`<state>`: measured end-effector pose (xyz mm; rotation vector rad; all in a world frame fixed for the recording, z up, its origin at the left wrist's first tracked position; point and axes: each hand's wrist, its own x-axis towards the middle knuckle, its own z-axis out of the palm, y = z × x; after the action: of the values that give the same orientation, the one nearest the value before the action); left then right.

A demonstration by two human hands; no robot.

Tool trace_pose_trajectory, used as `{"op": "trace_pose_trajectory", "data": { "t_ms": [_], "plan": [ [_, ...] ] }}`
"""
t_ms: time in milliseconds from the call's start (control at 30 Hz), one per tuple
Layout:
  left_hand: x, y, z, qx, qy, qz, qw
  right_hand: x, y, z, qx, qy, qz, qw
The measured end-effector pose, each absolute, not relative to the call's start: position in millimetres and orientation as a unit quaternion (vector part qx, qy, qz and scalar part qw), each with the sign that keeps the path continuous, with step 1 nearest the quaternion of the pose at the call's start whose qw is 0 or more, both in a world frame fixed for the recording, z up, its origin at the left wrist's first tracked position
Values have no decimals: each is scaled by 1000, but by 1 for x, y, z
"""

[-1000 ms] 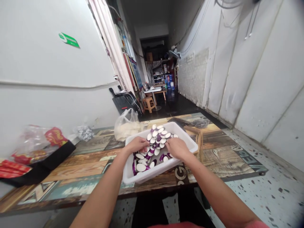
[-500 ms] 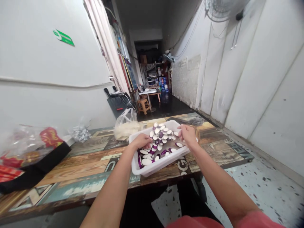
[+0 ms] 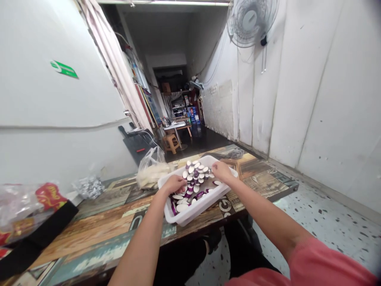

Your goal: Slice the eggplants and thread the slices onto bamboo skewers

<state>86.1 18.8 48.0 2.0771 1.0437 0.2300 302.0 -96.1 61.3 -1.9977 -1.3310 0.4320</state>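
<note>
A white plastic tub point(image 3: 195, 210) sits near the table's front edge. Inside it lie many oval eggplant slices point(image 3: 199, 174) with white flesh and purple skin, heaped in the middle and at the left end. My left hand point(image 3: 174, 184) reaches over the tub's left side, its fingers bent together at the edge of the heap. At the right end, my right hand point(image 3: 222, 171) is closed with its fingertips pinched beside the slices. Whatever either hand holds is too small or hidden to make out.
Behind the tub on the wood-patterned table point(image 3: 119, 198) stands a clear plastic bag point(image 3: 152, 169) with pale contents. Silvery crumpled packets point(image 3: 89, 187) and a black box of packaged goods point(image 3: 38, 234) lie to the left. A fan point(image 3: 250, 22) hangs on the right wall.
The camera view has tilted up and shifted to the right, so the scene sits lower and further left. Both hands stay over the tub, in nearly the same places.
</note>
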Motion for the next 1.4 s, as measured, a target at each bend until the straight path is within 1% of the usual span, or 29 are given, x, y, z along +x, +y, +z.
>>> {"op": "trace_pose_trajectory", "data": {
  "t_ms": [133,233,400,700,900,1167,1400],
  "plan": [
    [86,18,49,820,413,85,387,295,-86,62,-782,-531,171,277],
    [87,18,49,820,414,84,386,296,-83,61,-785,-533,177,260],
    [86,16,49,820,411,90,387,305,-89,60,-773,-526,207,289],
    [88,18,45,816,402,102,402,311,-90,51,-709,-517,295,378],
    [87,19,46,817,399,101,404,309,-91,52,-678,-517,328,407],
    [85,17,48,802,416,94,418,305,-96,55,-666,-523,338,410],
    [84,14,51,807,418,89,406,302,-100,57,-681,-561,301,361]
  ]
}}
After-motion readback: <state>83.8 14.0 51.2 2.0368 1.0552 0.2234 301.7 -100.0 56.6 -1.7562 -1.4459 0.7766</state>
